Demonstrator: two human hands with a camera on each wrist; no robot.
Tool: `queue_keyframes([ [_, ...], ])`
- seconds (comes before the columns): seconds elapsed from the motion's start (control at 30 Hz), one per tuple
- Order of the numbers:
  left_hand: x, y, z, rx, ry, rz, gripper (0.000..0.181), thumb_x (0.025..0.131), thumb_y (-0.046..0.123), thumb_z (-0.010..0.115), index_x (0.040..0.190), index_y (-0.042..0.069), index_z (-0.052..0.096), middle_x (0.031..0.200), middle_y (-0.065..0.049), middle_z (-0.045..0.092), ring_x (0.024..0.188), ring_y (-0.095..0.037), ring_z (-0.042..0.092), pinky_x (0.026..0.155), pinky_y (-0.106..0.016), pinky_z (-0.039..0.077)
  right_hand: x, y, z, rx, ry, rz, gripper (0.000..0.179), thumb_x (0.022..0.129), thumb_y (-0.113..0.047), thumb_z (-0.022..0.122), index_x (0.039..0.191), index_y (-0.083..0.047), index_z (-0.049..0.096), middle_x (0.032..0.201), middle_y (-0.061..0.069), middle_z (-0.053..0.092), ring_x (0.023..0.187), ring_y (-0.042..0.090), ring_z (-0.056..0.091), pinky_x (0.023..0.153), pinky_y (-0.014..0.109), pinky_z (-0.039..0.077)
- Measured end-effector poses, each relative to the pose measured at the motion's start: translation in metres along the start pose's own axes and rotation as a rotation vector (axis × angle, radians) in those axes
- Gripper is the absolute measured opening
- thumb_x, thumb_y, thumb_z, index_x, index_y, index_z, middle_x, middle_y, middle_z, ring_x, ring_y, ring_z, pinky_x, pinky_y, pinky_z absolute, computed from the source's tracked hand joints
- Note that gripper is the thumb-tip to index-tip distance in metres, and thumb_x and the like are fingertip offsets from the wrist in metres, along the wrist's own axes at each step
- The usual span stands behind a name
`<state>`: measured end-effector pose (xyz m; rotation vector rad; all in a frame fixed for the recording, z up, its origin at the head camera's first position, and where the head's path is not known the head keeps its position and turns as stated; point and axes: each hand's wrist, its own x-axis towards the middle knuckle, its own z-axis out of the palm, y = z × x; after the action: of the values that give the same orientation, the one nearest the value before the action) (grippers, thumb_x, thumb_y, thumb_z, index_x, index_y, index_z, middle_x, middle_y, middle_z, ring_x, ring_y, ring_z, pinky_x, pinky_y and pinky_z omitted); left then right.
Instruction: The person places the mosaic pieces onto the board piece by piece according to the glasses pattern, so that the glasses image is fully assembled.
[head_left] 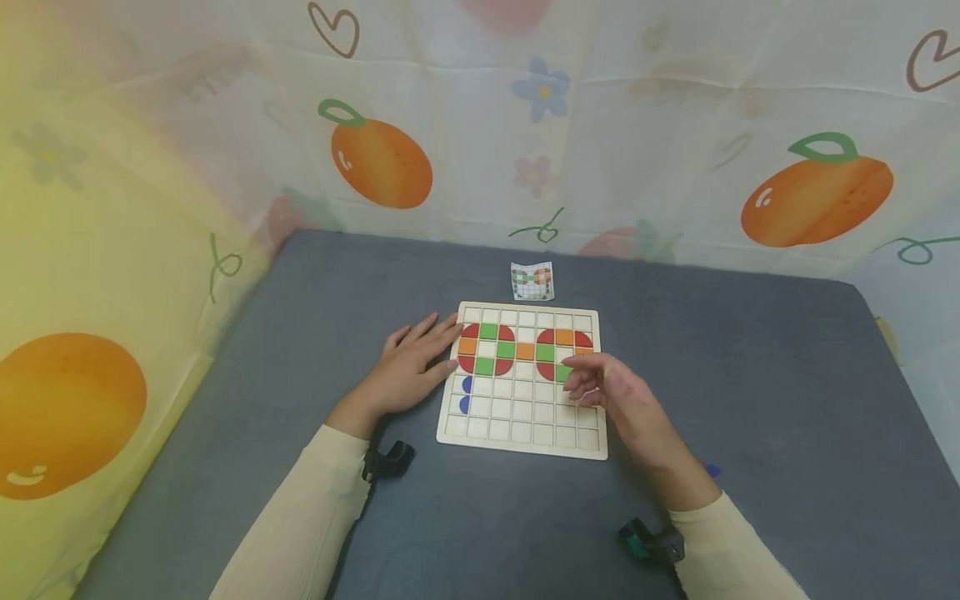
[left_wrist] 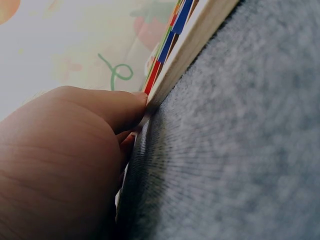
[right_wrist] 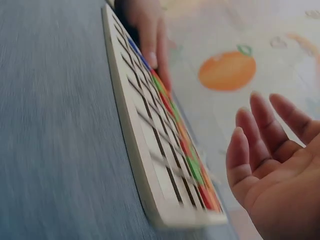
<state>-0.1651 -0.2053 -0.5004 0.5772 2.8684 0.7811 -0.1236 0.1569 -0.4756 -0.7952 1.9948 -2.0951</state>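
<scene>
A pale wooden grid board [head_left: 522, 452] lies flat on the table, with red, green and orange tiles in its upper rows. Two blue pieces [head_left: 467, 385] sit in its left column. My left hand [head_left: 408, 371] rests at the board's left edge, fingers stretched out; in the left wrist view the thumb [left_wrist: 120, 107] touches the board's side. Over the board's right part hovers my right hand [head_left: 618, 396], hiding some cells. In the right wrist view its fingers [right_wrist: 262, 125] are loosely bent, with nothing seen between them.
A small printed card [head_left: 532, 282] with a coloured grid pattern lies behind the board. Partly hidden by the right forearm, a blue piece [head_left: 713, 471] lies on the grey table [head_left: 787, 375]. A fruit-patterned curtain [head_left: 465, 108] hangs along the back and left.
</scene>
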Motion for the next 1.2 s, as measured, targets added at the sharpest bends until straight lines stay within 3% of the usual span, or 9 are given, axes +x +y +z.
queue_keyframes([
  [0.1, 0.0, 0.001, 0.0, 0.0, 0.0, -0.001, 0.067, 0.113, 0.039, 0.06, 0.172, 0.017, 0.037, 0.178, 0.004, 0.025, 0.165, -0.025, 0.011, 0.126, -0.06, 0.003, -0.008, 0.0, -0.016, 0.037, 0.019, -0.018, 0.056, 0.121, -0.033, 0.029, 0.139, 0.009, 0.061, 0.114, 0.025, 0.063, 0.104, 0.032, 0.064, 0.09, 0.035, 0.054],
  [0.27, 0.0, 0.0, 0.002, 0.003, 0.003, 0.001, 0.067, 0.113, 0.039, 0.06, 0.172, 0.017, 0.037, 0.178, 0.004, 0.025, 0.165, -0.026, 0.011, 0.126, -0.061, 0.004, -0.022, 0.001, -0.04, -0.013, 0.11, 0.011, 0.063, 0.122, -0.037, 0.026, 0.138, 0.014, 0.06, 0.113, 0.024, 0.065, 0.104, 0.03, 0.066, 0.091, 0.033, 0.054],
  [0.5, 0.0, 0.001, 0.001, -0.002, 0.002, -0.002, 0.067, 0.113, 0.039, 0.06, 0.172, 0.017, 0.037, 0.178, 0.005, 0.025, 0.165, -0.025, 0.011, 0.126, -0.06, 0.004, -0.045, 0.004, -0.074, -0.197, 0.185, 0.073, 0.059, 0.122, -0.03, 0.026, 0.139, 0.016, 0.059, 0.114, 0.025, 0.066, 0.104, 0.025, 0.068, 0.093, 0.027, 0.052],
  [0.7, -0.001, 0.002, 0.001, -0.001, 0.004, -0.007, 0.067, 0.112, 0.038, 0.06, 0.172, 0.017, 0.038, 0.178, 0.005, 0.025, 0.165, -0.025, 0.011, 0.126, -0.06, 0.003, -0.056, 0.007, -0.099, -0.264, 0.128, 0.098, 0.044, 0.12, -0.013, 0.031, 0.141, 0.017, 0.056, 0.116, 0.023, 0.068, 0.103, 0.021, 0.068, 0.091, 0.023, 0.053],
  [0.87, -0.001, 0.0, 0.001, 0.005, 0.007, -0.008, 0.066, 0.113, 0.038, 0.06, 0.172, 0.017, 0.038, 0.178, 0.005, 0.025, 0.165, -0.025, 0.011, 0.126, -0.06, 0.004, -0.06, 0.009, -0.105, -0.376, 0.081, 0.17, 0.034, 0.114, -0.004, 0.052, 0.145, 0.01, 0.058, 0.12, 0.017, 0.069, 0.107, 0.014, 0.067, 0.091, 0.019, 0.051],
  [1.03, 0.001, -0.001, 0.002, 0.007, 0.004, -0.01, 0.067, 0.113, 0.039, 0.059, 0.172, 0.018, 0.037, 0.178, 0.005, 0.025, 0.166, -0.025, 0.011, 0.126, -0.06, 0.004, -0.062, 0.009, -0.104, -0.497, 0.004, 0.252, 0.048, 0.102, -0.007, 0.079, 0.147, -0.003, 0.063, 0.129, 0.011, 0.067, 0.11, 0.014, 0.063, 0.091, 0.017, 0.048],
  [1.2, 0.001, -0.002, 0.003, 0.008, 0.008, -0.006, 0.067, 0.113, 0.039, 0.059, 0.172, 0.017, 0.037, 0.178, 0.004, 0.025, 0.165, -0.026, 0.011, 0.126, -0.061, 0.005, -0.061, 0.005, -0.105, -0.62, -0.119, 0.246, 0.047, 0.094, -0.013, 0.089, 0.138, -0.014, 0.072, 0.131, 0.001, 0.066, 0.116, 0.012, 0.059, 0.097, 0.015, 0.043],
])
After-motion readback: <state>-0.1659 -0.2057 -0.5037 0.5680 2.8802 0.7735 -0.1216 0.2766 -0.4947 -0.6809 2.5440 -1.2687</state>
